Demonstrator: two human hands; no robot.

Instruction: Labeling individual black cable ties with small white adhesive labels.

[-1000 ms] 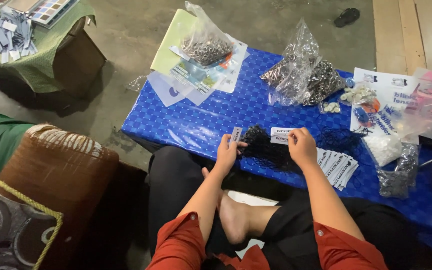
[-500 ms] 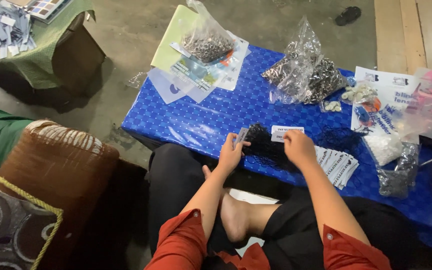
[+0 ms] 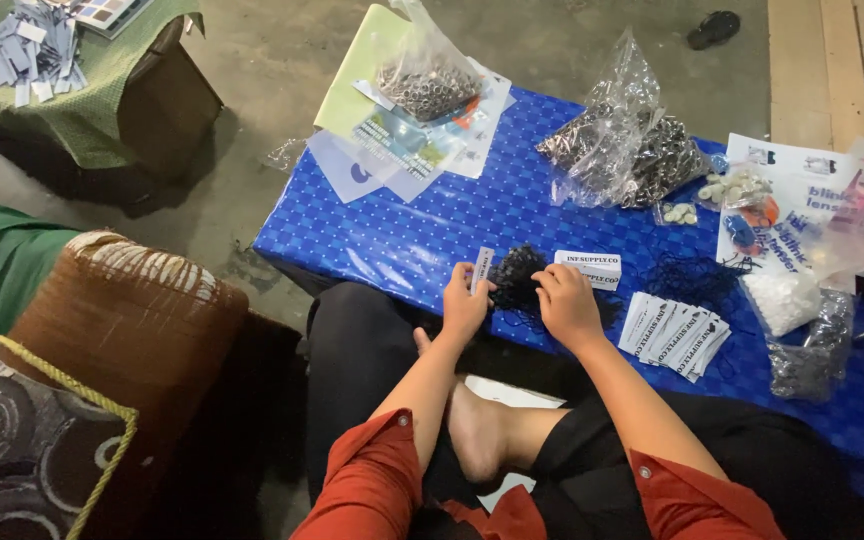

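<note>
A: What do I have in hand here?

B: My left hand (image 3: 464,305) pinches a small white tag (image 3: 483,268) between thumb and fingers, closed on it. It stands nearly upright, long axis running near to far, its top tipped slightly right. It sits at the near edge of the blue worktop (image 3: 432,235), just left of the black cord tangle (image 3: 518,280).

A: And the right hand (image 3: 567,305)?

B: It's curled loosely with fingertips on the cords; I can't tell if it grips a strand. A second tag (image 3: 589,268) lies flat just beyond it, long axis left to right.

A: How to do it well?

B: I'd judge: keep the tag steady by its lower end and tease out one cord, not the clump.
</note>
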